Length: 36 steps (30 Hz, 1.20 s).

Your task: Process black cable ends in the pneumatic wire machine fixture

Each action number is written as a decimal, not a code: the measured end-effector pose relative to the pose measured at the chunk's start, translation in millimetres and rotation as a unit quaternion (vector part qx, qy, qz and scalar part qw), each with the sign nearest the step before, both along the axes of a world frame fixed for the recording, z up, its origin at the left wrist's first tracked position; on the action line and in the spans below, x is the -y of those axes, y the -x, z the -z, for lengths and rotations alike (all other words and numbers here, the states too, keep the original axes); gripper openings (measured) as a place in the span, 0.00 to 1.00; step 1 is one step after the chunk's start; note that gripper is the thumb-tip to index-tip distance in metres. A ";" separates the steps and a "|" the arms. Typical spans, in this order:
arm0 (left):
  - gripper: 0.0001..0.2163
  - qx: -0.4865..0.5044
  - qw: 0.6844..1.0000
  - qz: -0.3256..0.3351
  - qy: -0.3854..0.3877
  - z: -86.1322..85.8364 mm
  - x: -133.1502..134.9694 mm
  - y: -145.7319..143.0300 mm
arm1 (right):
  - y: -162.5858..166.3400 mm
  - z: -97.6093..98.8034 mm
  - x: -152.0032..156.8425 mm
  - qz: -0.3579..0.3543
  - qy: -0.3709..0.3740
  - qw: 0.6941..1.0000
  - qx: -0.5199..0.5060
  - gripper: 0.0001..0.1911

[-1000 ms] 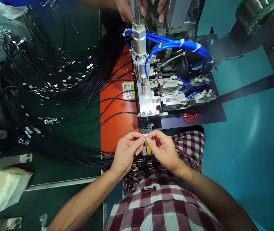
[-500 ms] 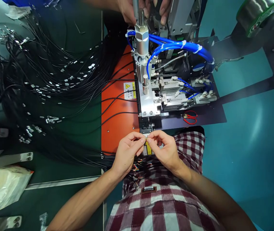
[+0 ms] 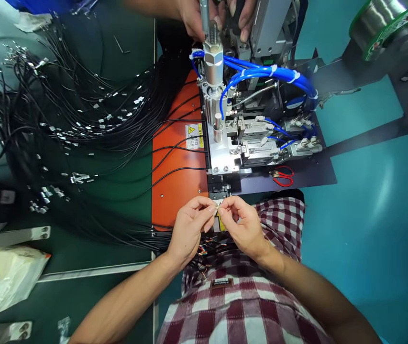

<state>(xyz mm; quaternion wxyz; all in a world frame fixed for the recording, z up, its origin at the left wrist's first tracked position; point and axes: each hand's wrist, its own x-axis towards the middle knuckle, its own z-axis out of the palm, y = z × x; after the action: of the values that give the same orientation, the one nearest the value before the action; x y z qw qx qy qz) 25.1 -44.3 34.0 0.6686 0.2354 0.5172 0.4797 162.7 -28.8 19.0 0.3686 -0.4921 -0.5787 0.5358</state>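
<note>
Thumb and forefinger of the left hand (image 3: 188,229) are pinched together on a thin piece (image 3: 217,207), and the right hand (image 3: 246,230) grips the same piece in a matching pinch from its right side. The tips almost meet — the piece is so small and covered that only a sliver shows, and whether it is a wire end cannot be told. It sits in the middle of the scene, above a yellow label (image 3: 221,225) on the near end of the machine base, with the remaining fingers of both hands curled in.

Just nearer, between the wrists, coloured wire ends (image 3: 203,250) fan out over a checked garment (image 3: 221,315). To the left of the left hand lies an orange plate (image 3: 178,205), crossed by several black cables that run into the left side of a metal fixture (image 3: 221,155). Blue tubes (image 3: 286,76) arch from this fixture toward the right. A warning label (image 3: 194,136) is stuck on the plate, beside the fixture.

Red-handled cutters (image 3: 283,177) lie to the right of the fixture, apart from the hands. On the far left, a great spread of black cables (image 3: 92,124) with shiny tips covers the green worktop (image 3: 110,282); a plastic bag (image 3: 10,277) rests at the near left.

At the far edge, another person's hands (image 3: 192,19) work behind the fixture — partly hidden by it. A spool (image 3: 383,24) stands at the far right.
</note>
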 end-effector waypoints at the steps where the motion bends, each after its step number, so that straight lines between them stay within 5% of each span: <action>1: 0.05 0.000 1.000 -0.002 -0.003 0.1 0.0 0.0 | 0.0 0.3 0.4 0.001 0.004 1.000 -0.001 0.05; 8: 0.06 -0.009 1.000 -0.008 -0.003 -1.1 -1.3 -1.1 | -1.4 -0.2 -0.5 0.023 0.020 1.000 -0.008 0.06; 18: 0.06 -0.004 1.000 -0.006 -0.003 -1.1 -0.5 -1.4 | -2.0 -6.2 -1.4 0.016 -0.134 0.987 0.092 0.04; 21: 0.05 -0.011 1.000 -0.008 -0.020 1.6 1.9 -2.2 | -1.8 -6.8 -1.7 0.002 -0.080 0.993 0.087 0.06; 27: 0.04 -0.058 0.994 -0.025 -0.091 8.6 6.1 -3.2 | -2.1 -11.6 -6.6 -0.021 0.124 0.987 -0.099 0.11; 31: 0.04 -0.100 0.988 0.018 -0.116 4.5 3.1 -1.0 | -3.5 -13.7 -7.9 -0.026 0.145 0.980 -0.131 0.11; 36: 0.06 -0.052 0.997 0.031 -0.057 -7.1 -2.4 -0.9 | -7.9 -11.2 -4.0 -0.027 0.075 0.996 -0.047 0.10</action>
<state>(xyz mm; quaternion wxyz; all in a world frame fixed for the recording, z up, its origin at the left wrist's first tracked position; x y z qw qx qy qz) 25.9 -41.9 41.1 0.6409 0.3139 0.5155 0.4744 170.7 -24.8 30.2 0.3427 -0.4769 -0.5318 0.6101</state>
